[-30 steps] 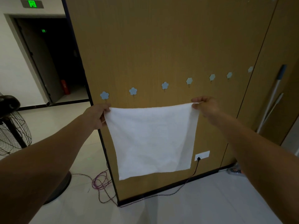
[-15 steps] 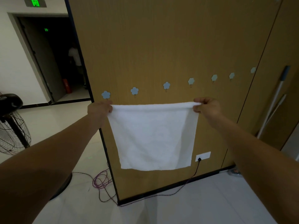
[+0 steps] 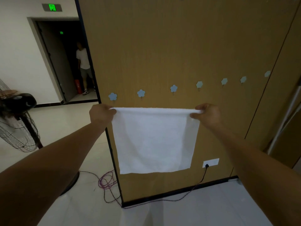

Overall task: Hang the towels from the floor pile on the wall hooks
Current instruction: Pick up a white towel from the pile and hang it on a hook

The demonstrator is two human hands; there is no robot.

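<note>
A white towel (image 3: 153,141) hangs stretched flat in front of the wooden wall (image 3: 162,46). My left hand (image 3: 101,114) grips its top left corner and my right hand (image 3: 207,114) pinches its top right corner. The top edge is folded over and runs level between my hands. Just above it a row of several pale blue flower-shaped hooks crosses the wall, from the leftmost hook (image 3: 112,96) to the rightmost hook (image 3: 267,73). All the hooks are bare. The floor pile is out of view.
A standing fan (image 3: 17,115) is at the left. Purple cable (image 3: 106,181) lies coiled on the floor by the wall's corner, and a black cord runs from a wall socket (image 3: 210,162). A person (image 3: 83,66) stands in the dark doorway. Mop handles (image 3: 286,118) lean at the right.
The towel's top edge has been pulled taut and level and folded over, so the towel hangs shorter and squarer. A person has come into view in the doorway.
</note>
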